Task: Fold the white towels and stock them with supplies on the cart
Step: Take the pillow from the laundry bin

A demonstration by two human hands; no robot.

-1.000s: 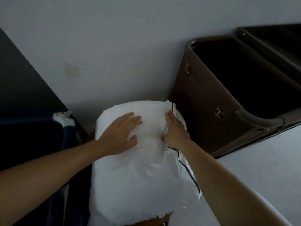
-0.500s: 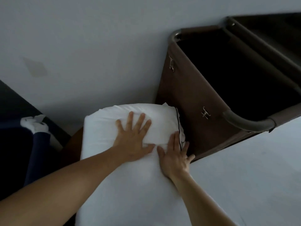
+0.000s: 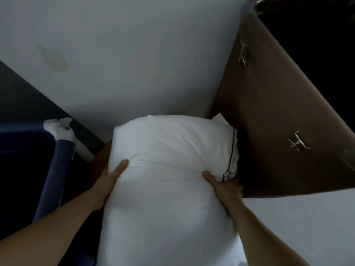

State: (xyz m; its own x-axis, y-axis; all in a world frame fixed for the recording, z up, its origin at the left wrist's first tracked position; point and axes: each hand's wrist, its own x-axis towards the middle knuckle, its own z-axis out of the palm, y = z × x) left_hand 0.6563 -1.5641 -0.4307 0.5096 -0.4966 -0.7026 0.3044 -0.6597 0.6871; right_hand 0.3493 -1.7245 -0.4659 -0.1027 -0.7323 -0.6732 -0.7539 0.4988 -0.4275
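**Hidden or cut off.** The blue bin (image 3: 57, 166) at your far left is black inside, so its contents cannot be made out. Of your left grip (image 3: 111, 181) only the thumb and the back of the hand show; the fingers are tucked under the pillow (image 3: 169, 150). The pillow's near end runs off the bottom edge. What carries it is almost wholly covered: only a brown sliver (image 3: 101, 156) shows beside its left flank, too little to name. The fingers of your right grip (image 3: 224, 187) curl round the pillow's right edge into shadow. The hamper (image 3: 278, 112) is cut by the top and right edges, and its inside is dark.

**Task item.** The white pillow with thin black piping lies lengthwise in the centre, its far right corner touching the hamper's side. Both grips clamp it at mid-length, thumbs dug into the top and fingers closed round the sides.

**Room.** A dark panel (image 3: 19, 93) is at the left. Behind everything is a pale grey wall (image 3: 134, 45) with a faint tan stain (image 3: 53, 56). A pale surface (image 3: 307, 217) at the lower right may be floor or wall; which one cannot be told. The light is dim.

**Other things.** A white rag (image 3: 59, 127) is bunched on the bin's corner post. The brown hamper has two metal hooks (image 3: 297, 144) on its side and stands tight against the pillow's right.
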